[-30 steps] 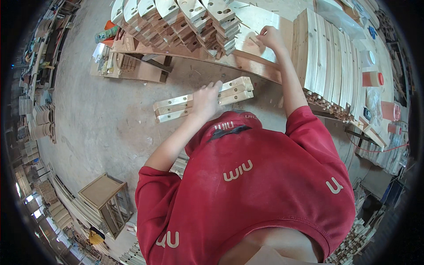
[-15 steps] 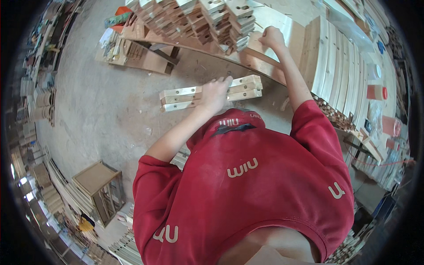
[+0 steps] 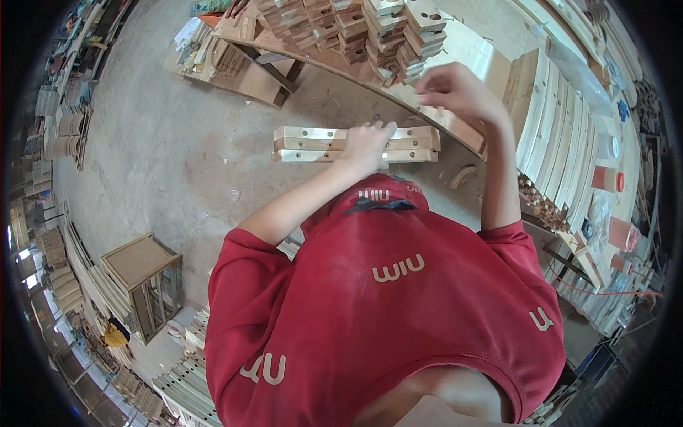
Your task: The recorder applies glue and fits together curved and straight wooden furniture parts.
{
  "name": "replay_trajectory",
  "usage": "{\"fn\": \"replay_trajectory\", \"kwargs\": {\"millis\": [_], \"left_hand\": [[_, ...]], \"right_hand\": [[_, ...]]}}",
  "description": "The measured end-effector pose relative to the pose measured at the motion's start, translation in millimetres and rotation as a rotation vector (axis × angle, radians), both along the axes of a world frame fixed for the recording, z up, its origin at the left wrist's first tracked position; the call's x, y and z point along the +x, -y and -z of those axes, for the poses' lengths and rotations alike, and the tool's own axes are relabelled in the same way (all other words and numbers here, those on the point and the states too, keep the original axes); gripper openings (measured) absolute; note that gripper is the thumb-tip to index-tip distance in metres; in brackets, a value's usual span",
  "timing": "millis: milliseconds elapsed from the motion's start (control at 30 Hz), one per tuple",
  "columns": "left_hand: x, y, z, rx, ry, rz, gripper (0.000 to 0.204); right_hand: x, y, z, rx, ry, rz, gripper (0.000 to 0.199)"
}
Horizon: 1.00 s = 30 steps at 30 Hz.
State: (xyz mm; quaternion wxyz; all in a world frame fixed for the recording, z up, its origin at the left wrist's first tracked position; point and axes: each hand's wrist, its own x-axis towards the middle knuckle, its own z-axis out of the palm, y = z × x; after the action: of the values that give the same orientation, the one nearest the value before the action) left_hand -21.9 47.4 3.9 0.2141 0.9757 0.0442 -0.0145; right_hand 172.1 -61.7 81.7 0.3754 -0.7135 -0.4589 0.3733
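Observation:
A small bundle of pale wooden bars with dark drilled holes (image 3: 299, 144) lies crosswise in front of my chest. My left hand (image 3: 366, 148) grips it around the middle, fingers wrapped over the top bar. My right hand (image 3: 461, 94) is raised over the near edge of the wooden bench (image 3: 341, 67). Its fingers are loosely bent, with a gap between thumb and fingers, and nothing shows in them. Just beyond it, stacks of short wooden blocks with holes (image 3: 388, 32) stand on the bench.
To the right, a row of long pale boards (image 3: 551, 117) lies side by side. Under the bench's left end is a low wooden stand with offcuts (image 3: 220, 67). A wooden frame stool (image 3: 142, 263) stands on the floor at lower left, with more slatted parts (image 3: 188, 388) nearby.
My right hand has drawn back from the bench top toward me, and its fist has loosened. The bundle in my left hand has shifted slightly right and levelled out.

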Motion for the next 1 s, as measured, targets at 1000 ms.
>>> {"fn": "replay_trajectory", "kwargs": {"millis": [1000], "left_hand": [[-5,-9,29,-0.168,0.165,-0.128,0.044]], "right_hand": [[-101,-110,17,0.148,0.309,-0.391,0.013]]}}
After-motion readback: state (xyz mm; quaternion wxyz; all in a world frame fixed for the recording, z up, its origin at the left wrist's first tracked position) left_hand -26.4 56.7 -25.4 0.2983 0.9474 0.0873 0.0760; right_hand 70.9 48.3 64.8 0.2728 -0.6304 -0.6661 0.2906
